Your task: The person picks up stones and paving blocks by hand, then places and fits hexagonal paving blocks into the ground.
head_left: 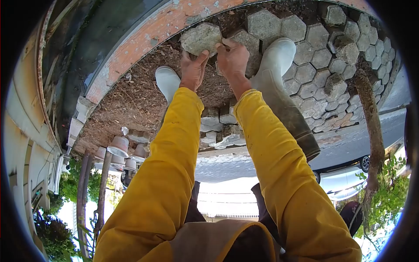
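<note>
A weathered hexagonal concrete paver [200,36] is tilted up in front of me, above bare soil. My left hand [193,70] is closed on its near left edge, the thumb across the lower side and the other fingers partly hidden beneath. At its lower right corner, my right hand [233,61] has its thumb and curled fingers closed against the edge. Just right of the held piece, another hexagonal paver [248,46] lies partly behind my right hand.
White rubber boots stand either side of my hands, the right boot [279,59] beside laid pavers [309,70]. An orange-painted curb [131,48] curves along the far side. Loose soil [126,100], stacked pots [118,146] and a thin tree trunk [369,118] surround the spot.
</note>
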Tool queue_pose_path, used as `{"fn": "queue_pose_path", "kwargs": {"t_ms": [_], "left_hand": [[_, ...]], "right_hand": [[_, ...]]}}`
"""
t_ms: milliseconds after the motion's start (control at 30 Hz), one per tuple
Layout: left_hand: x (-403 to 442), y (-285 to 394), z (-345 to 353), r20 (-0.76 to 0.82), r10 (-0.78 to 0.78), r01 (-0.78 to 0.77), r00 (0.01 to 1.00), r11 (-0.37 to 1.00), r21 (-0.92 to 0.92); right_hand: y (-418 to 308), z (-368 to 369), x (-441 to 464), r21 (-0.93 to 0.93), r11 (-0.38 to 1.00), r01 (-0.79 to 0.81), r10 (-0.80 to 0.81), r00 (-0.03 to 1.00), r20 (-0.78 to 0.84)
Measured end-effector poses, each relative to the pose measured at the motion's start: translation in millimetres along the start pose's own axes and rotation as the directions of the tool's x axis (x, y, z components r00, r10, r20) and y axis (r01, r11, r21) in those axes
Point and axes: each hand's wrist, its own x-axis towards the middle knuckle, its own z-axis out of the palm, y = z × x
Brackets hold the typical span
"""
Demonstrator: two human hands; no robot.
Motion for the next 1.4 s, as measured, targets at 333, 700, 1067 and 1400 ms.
{"fn": "queue_pose_path", "kwargs": {"t_ms": [333, 700, 1067, 1400], "left_hand": [[17, -5, 26, 0.077, 0.015, -0.014, 0.997, 1.0, -0.014], [17, -9, 36, 0.041, 0.106, -0.11, 0.994, 0.987, 0.119], [25, -4, 36, 0.026, 0.016, -0.02, 1.0, 0.992, 0.127], [-14, 7, 14, 0.068, -0.027, 0.017, 0.997, 0.989, 0.147]], "right_hand": [[-6, -8, 19, -0.201, 0.98, -0.001, -0.008, 0.999, -0.041], [-23, -14, 29, -0.313, 0.945, -0.094, 0.085, 0.996, -0.041], [-28, -18, 44, -0.352, 0.932, -0.092, 0.122, 0.99, 0.066], [-26, -19, 4, -0.388, 0.916, -0.105, 0.15, 0.985, 0.088]]}}
